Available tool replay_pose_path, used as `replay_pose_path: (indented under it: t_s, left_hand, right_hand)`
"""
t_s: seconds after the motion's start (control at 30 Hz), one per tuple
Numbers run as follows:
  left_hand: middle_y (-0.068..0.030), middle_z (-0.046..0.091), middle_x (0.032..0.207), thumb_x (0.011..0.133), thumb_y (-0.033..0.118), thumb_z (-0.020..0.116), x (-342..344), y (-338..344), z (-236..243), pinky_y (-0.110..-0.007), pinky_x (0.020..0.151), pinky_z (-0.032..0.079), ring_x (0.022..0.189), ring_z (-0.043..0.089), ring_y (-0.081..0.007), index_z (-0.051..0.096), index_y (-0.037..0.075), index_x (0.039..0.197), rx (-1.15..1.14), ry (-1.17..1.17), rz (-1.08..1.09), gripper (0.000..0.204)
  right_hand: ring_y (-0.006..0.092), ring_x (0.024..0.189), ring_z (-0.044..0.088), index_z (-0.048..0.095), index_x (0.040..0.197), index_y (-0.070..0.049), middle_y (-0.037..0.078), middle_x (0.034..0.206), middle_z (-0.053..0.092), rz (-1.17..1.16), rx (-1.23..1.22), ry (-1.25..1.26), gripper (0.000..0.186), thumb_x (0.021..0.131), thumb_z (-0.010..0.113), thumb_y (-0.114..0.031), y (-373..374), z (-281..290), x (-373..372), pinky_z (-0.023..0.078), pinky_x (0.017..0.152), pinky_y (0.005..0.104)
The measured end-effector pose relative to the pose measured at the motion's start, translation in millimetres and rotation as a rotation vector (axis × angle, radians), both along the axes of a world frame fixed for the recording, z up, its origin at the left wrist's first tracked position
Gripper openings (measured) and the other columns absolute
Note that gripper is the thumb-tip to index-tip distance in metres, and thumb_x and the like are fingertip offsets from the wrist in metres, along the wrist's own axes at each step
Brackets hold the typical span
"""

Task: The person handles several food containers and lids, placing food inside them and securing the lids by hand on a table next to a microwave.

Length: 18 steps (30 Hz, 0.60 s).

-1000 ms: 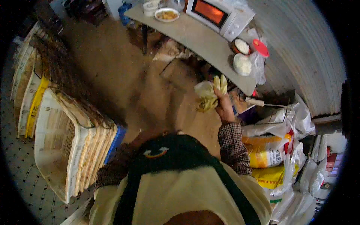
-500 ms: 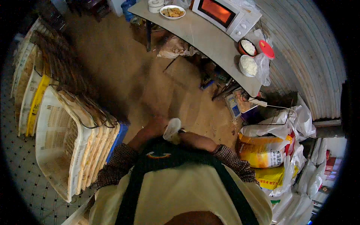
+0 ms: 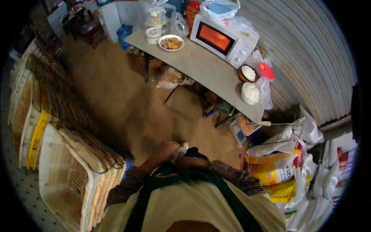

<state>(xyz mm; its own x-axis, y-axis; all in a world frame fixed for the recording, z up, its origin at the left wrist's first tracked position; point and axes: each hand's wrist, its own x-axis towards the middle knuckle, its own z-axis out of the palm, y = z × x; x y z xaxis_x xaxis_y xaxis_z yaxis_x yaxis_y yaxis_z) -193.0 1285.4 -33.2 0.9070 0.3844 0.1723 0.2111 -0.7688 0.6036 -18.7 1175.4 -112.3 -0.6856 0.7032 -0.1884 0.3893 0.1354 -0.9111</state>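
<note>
By the green apron (image 3: 189,175), the left hand (image 3: 169,150) pinches a pale glove (image 3: 182,149). The right hand (image 3: 191,161) is half hidden; I can't tell its grip.

I see brown checked sleeves (image 3: 236,176) and dark green apron straps (image 3: 136,207). The held piece (image 3: 180,152) is whitish, the microwave (image 3: 240,53) is white, the round lid (image 3: 266,72) is red.

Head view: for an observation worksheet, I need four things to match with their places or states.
1. Boxy white microwave
2. Translucent blue plastic jug
3. Shallow round white dish
4. Small pale item

A. Holding golden-brown pieces
B. At the bare left hand
C. Window lit orange
D. Beside the grey flat-topped table

Pairs: 1-C, 2-D, 3-A, 4-B
</note>
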Motion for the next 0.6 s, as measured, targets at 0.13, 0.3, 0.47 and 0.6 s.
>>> replay_pose_path:
  t_s: [0.13, 0.3, 0.47, 0.6]
  left_hand:
    - [-0.0132, 0.055, 0.079, 0.073, 0.014, 0.049, 27, 49, -28, -0.043, 0.061, 0.044, 0.070, 0.055, -0.0311, 0.053, 0.002, 0.092, 0.080, 0.069, 0.027, 0.023]
    - [-0.0138, 0.055, 0.075, 0.073, 0.013, 0.049, 57, 106, 19, -0.043, 0.059, 0.044, 0.067, 0.054, -0.0337, 0.052, 0.003, 0.089, 0.026, 0.208, 0.074, 0.020]
    - [-0.0159, 0.053, 0.077, 0.075, 0.016, 0.052, 75, 174, 15, -0.041, 0.064, 0.043, 0.074, 0.054, -0.0336, 0.053, 0.004, 0.088, -0.121, 0.123, 0.085, 0.017]
    - [-0.0175, 0.054, 0.081, 0.077, 0.023, 0.054, 112, 216, 40, -0.039, 0.068, 0.042, 0.078, 0.053, -0.0316, 0.055, 0.005, 0.086, -0.406, 0.068, -0.108, 0.021]
  right_hand:
    - [0.0178, 0.112, 0.035, 0.028, 0.127, -0.005, 0.010, 0.126, 0.031, -0.037, -0.115, 0.173, 0.041, 0.090, 0.032, -0.023, 70, 30, 16, 0.026, 0.095, 0.0286]
    - [0.0190, 0.105, 0.040, 0.033, 0.123, -0.006, 0.012, 0.119, 0.037, -0.040, -0.125, 0.196, 0.038, 0.089, 0.036, -0.023, 159, 26, 53, 0.030, 0.090, 0.0298]
    - [0.0202, 0.099, 0.045, 0.039, 0.120, -0.006, 0.013, 0.112, 0.044, -0.010, -0.112, 0.270, 0.036, 0.088, 0.040, -0.022, 213, 70, 98, 0.034, 0.086, 0.0309]
    - [0.0211, 0.093, 0.049, 0.043, 0.117, -0.006, 0.015, 0.106, 0.049, -0.143, -0.060, 0.285, 0.034, 0.087, 0.043, -0.022, 222, 131, 150, 0.038, 0.082, 0.0318]
